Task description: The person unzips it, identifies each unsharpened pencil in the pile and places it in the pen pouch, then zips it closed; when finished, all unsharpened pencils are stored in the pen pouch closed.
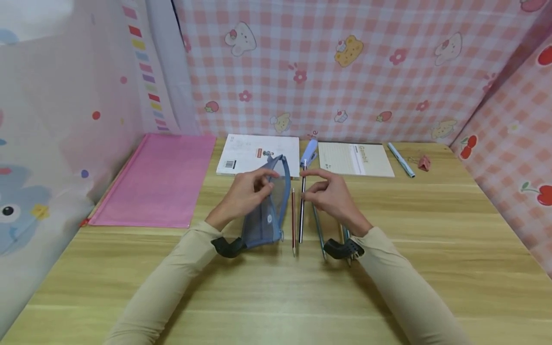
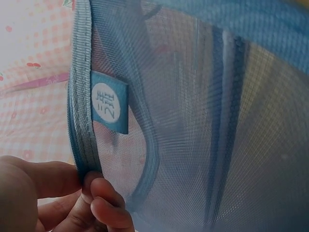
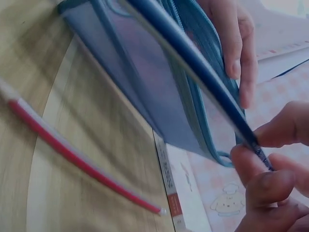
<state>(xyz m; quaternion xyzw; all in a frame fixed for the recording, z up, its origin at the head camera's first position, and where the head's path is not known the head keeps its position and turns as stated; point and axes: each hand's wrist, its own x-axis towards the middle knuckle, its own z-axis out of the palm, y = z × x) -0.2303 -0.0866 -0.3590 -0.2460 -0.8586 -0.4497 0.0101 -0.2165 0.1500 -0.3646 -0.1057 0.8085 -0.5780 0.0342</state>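
Note:
My left hand [image 1: 245,192] pinches the zippered edge of a blue mesh pencil case [image 1: 258,225], whose mouth gapes to the right in the head view. A cloth tag [image 2: 110,102] with white lettering is on the case. Between thumb and fingers, my right hand [image 1: 331,194] holds a dark blue and white striped pencil [image 1: 301,218] near its upper end. It slants in front of the case in the right wrist view. On the table between case and right hand lies a red pencil [image 1: 293,225]. A green pencil [image 1: 319,232] is partly under my right hand.
More pencils [image 1: 346,233] are half hidden by the right wrist. Along the back are a white book [image 1: 254,148], a lavender stapler [image 1: 309,152], a Gambit notepad [image 1: 375,160], a light blue pen [image 1: 401,159] and a pink clip [image 1: 424,163]. A pink folder [image 1: 155,184] lies left.

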